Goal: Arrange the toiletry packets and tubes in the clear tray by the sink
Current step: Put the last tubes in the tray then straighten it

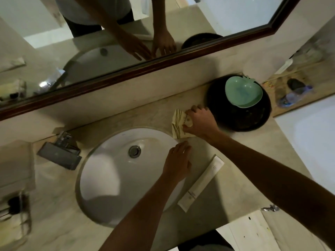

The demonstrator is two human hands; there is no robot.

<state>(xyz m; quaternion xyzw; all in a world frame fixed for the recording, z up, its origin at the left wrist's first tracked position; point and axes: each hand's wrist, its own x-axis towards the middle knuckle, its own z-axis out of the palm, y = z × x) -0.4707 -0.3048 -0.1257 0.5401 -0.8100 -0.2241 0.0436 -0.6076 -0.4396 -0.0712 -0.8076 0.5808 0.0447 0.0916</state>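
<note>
My right hand (200, 122) presses down on a small pile of cream toiletry packets with dark stripes (178, 124), fingers curled over them on the marble counter (226, 178) right of the sink (116, 174). My left hand (178, 160) lies flat at the sink's right rim, fingers together, just below the packets; whether it holds anything cannot be told. A long white packet (201, 183) lies diagonally on the counter near my left wrist. I cannot make out a clear tray on the right of the sink.
A black round dish (239, 116) with a green apple-shaped bowl (243, 92) stands right of the packets. The tap (62, 151) sits at the sink's left. A wood-framed mirror (126, 73) runs along the back. A rack with items (16, 214) is at far left.
</note>
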